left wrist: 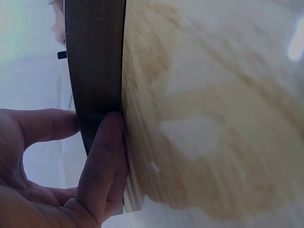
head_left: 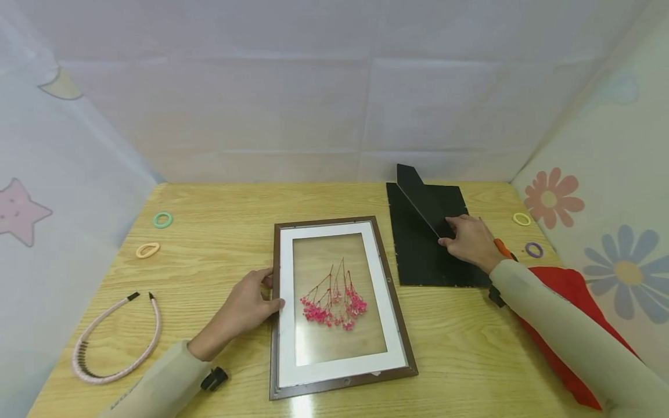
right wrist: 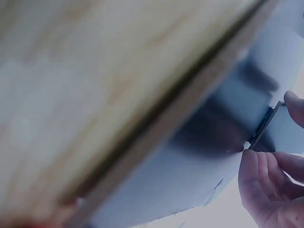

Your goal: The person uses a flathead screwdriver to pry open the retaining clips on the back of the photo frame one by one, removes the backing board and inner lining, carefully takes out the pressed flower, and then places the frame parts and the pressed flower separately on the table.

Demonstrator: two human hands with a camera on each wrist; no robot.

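Flowers, pink and dried, lie inside a brown picture frame flat on the wooden worktop. The left hand holds the frame's left edge, thumb on top and fingers curled round it. The right hand pinches the stand flap of the black backing board, just right of the frame

the picture frame lies flat near the middle of the table, face up, its long side running from near to far. it has a thin brown border, a wide white mat and clear glass. under the glass is a small sprig of pink dried flowers. the black backing board lies flat to the right and farther away, apart from the frame. its stand flap is raised a little.
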